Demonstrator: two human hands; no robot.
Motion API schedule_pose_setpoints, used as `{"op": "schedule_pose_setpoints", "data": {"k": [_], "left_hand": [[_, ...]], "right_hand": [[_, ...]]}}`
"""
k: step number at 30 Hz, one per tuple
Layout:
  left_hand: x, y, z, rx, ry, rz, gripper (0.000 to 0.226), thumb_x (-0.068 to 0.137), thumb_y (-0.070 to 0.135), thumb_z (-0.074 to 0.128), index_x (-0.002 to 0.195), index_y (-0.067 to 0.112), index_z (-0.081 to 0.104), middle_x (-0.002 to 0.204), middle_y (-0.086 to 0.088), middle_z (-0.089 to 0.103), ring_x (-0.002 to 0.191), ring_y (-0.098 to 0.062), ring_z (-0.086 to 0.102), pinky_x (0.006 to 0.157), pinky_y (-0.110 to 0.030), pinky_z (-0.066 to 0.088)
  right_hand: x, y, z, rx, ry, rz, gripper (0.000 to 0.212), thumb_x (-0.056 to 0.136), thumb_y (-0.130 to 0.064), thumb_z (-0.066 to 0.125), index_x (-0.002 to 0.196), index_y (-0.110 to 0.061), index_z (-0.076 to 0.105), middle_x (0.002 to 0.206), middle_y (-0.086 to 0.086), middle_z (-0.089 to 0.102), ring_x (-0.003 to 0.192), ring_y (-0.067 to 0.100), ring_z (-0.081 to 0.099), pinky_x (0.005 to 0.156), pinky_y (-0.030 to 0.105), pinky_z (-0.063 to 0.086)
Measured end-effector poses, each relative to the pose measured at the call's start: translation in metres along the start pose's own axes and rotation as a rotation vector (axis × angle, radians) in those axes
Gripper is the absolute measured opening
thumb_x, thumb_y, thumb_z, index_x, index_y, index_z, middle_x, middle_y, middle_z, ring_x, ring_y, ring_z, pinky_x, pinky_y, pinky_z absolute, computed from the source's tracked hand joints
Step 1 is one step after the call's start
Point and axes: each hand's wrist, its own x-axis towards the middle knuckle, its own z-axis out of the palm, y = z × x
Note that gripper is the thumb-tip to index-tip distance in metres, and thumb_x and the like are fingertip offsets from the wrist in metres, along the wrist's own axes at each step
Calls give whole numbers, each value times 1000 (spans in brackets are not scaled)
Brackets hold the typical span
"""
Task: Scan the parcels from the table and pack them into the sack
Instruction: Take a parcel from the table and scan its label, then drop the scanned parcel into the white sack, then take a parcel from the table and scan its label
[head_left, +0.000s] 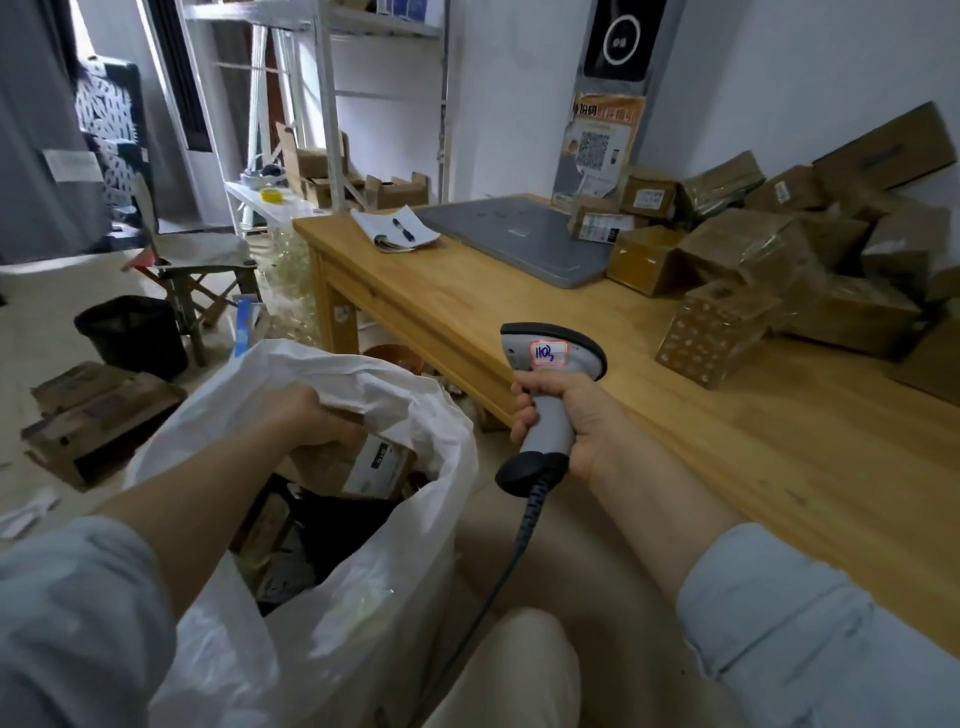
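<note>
While my left hand (306, 415) reaches down into the mouth of the sack (363, 597), its fingers are curled over the top of a brown parcel (363, 467) with a white label. They grip it so it can be lowered among the ones already inside, though the fingertips are hidden behind the folded rim. The sack stands on the floor just off the long front edge of the table (675, 441), near its corner; I judge that is so a scanned parcel needs only a short swing from wood to bag. My right hand (566, 415) is wrapped firmly round the handle of the scanner (550, 364), whose head points up and away over that front edge, idle but ready. Its cable (519, 545) hangs down past my knee. More parcels (779, 260) lie heaped at the table's far right end against the wall, well apart from the sack. I reckon the job is far from done, and the next move calls for a reach over there.
</note>
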Motion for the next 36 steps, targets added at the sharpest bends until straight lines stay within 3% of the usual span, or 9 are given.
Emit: {"op": "schedule_pose_setpoints", "data": {"k": [2, 4, 6, 8, 12, 17, 24, 33, 36], "left_hand": [[-5, 2, 11, -22, 56, 40, 57, 53, 48, 82, 93, 13, 62, 97, -8, 63, 96, -23, 57, 88, -36, 48], [-15, 6, 20, 7, 95, 74, 73, 53, 49, 85, 108, 10, 57, 108, -9, 58, 106, -25, 54, 89, -35, 46], [-21, 9, 32, 103, 71, 24, 101, 63, 47, 84, 137, 2, 33, 132, -17, 39, 126, -31, 41, 102, -38, 40], [-21, 14, 40, 168, 40, -44, 112, 68, 46, 80, 147, 1, 14, 145, -20, 24, 137, -34, 28, 112, -43, 30], [-20, 47, 30, 171, 131, 9, 93, 77, 53, 69, 146, 8, 26, 146, -18, 31, 137, -33, 28, 110, -42, 30], [-26, 129, 25, -47, 182, 241, 68, 83, 38, 67, 137, 9, 39, 143, -21, 32, 130, -36, 35, 105, -44, 36], [-46, 267, 64, -197, 110, 558, 81, 84, 40, 67, 149, 15, 27, 151, -11, 27, 136, -28, 32, 107, -41, 37], [-53, 409, 123, -176, 23, 624, 124, 61, 66, 76, 149, 3, 16, 148, -16, 30, 137, -31, 30, 111, -42, 33], [-43, 424, 132, -230, 41, 614, 105, 65, 53, 81, 140, 2, 28, 139, -16, 41, 129, -31, 41, 103, -40, 42]], "right_hand": [[3, 1, -2, -3, 14, -5, 15, 86, -6, 62, 75, -6, 52, 52, 3, 51, 34, 10, 44, 40, 17, 45], [5, 2, -3, -10, 19, -3, 15, 87, -6, 62, 75, -6, 52, 51, 3, 52, 34, 10, 45, 40, 18, 45], [7, 1, -4, -10, 16, 2, 15, 86, -6, 62, 75, -6, 53, 52, 3, 52, 34, 11, 45, 41, 18, 45], [8, 0, -7, -5, 11, 0, 14, 86, -6, 63, 76, -7, 52, 52, 3, 52, 34, 11, 45, 41, 18, 45], [6, -11, -15, 14, 24, -34, 13, 87, -6, 62, 78, -7, 52, 55, 3, 51, 35, 10, 44, 39, 17, 44], [-3, -33, -40, 35, 52, -98, 14, 85, -7, 63, 75, -8, 53, 58, 2, 50, 35, 9, 45, 38, 18, 44], [-22, -80, -109, 106, 155, -275, 15, 87, -6, 61, 74, -8, 52, 55, 2, 47, 33, 9, 43, 37, 19, 42], [-40, -118, -190, 230, 317, -344, 16, 87, -5, 61, 74, -8, 52, 50, 2, 48, 33, 9, 44, 38, 18, 44], [-41, -122, -204, 248, 311, -349, 16, 87, -5, 61, 75, -8, 52, 50, 1, 48, 33, 9, 44, 37, 18, 43]]}}
